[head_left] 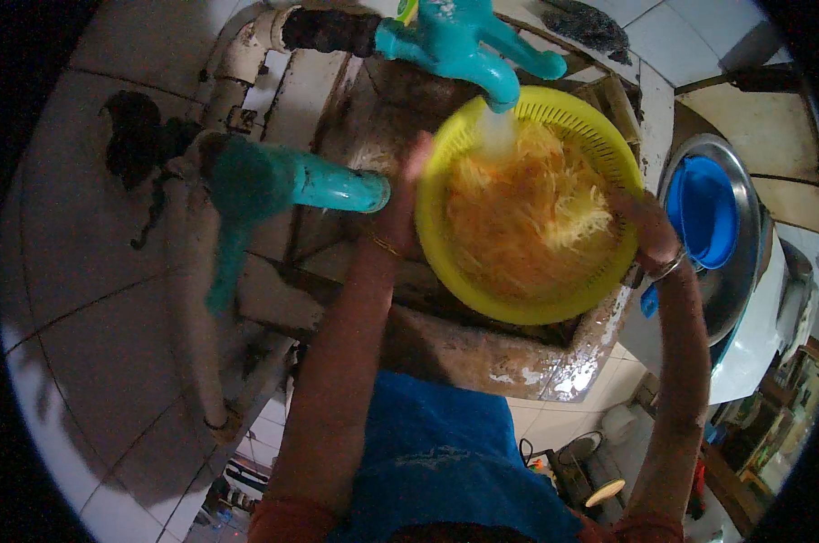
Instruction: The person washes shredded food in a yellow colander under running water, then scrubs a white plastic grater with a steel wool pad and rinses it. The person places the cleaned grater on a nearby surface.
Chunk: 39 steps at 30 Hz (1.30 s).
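A yellow plastic colander (535, 313) full of shredded orange and pale yellow vegetable (511, 231) sits tilted over a tiled sink basin (409, 288). Water runs into it from a turquoise tap (501, 88). My left hand (413, 183) is at the colander's left rim, its outer side towards me; it is blurred, and its fingers are partly hidden behind the rim. At the right rim is my right hand (647, 227), its fingers reaching over the edge to the shreds, also blurred. The shreds look wet, and the colander's slotted wall shows at the top.
Close to my left forearm juts a second turquoise tap (341, 190) on a pale pipe (202, 339). On the right, a metal basin (722, 312) holds a blue plastic container (711, 210). A dark crumpled thing (586, 30) lies beyond the sink, whose wet front ledge (518, 370) is near me.
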Tool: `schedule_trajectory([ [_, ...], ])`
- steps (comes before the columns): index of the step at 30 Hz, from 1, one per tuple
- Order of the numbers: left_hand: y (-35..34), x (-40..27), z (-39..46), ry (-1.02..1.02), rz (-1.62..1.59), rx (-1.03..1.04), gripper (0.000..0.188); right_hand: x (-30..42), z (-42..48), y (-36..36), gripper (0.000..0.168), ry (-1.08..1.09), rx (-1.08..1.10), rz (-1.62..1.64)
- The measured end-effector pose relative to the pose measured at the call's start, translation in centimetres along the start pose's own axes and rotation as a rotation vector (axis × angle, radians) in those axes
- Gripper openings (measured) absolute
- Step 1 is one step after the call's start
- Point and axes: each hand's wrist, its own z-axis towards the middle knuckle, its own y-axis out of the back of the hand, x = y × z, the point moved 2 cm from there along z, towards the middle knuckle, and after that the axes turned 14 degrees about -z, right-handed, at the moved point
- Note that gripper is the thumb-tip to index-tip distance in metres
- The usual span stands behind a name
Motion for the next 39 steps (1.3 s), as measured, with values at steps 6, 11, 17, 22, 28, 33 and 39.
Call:
schedule_trajectory([
  [6, 4.7, -1.0, 1.9, -0.189, -0.264, -0.124, 0.076, -1.9, 2.5, -8.9, 0.034, -0.016, -0.307, 0.536],
  [11, 5.7, -1.0, 1.3, -0.285, -0.043, -0.416, 0.066, -0.7, 2.6, -11.5, 0.037, -0.008, -0.615, 0.69],
  [17, 6.0, -0.5, 1.7, -0.311, -0.143, -0.381, 0.06, 1.4, -2.3, -13.1, 0.038, 0.006, -0.569, 0.632],
  [22, 4.2, -0.7, 1.6, -0.384, -0.107, -0.058, 0.053, 2.1, 1.3, -14.3, 0.03, -0.094, -0.483, 0.76],
  [28, 2.0, -0.1, 1.3, -0.037, 0.006, -0.071, 0.065, 2.2, 2.8, -12.4, 0.034, 0.01, -0.579, 0.768],
  [33, 2.1, 1.1, 1.3, -0.252, 0.394, 0.029, 0.074, -1.4, 2.7, -16.3, 0.037, -0.035, -0.502, 0.789],
  [39, 4.5, 1.0, 1.2, -0.417, 0.247, -0.151, 0.055, 0.7, 1.2, -17.5, 0.044, -0.036, -0.36, 0.67],
])
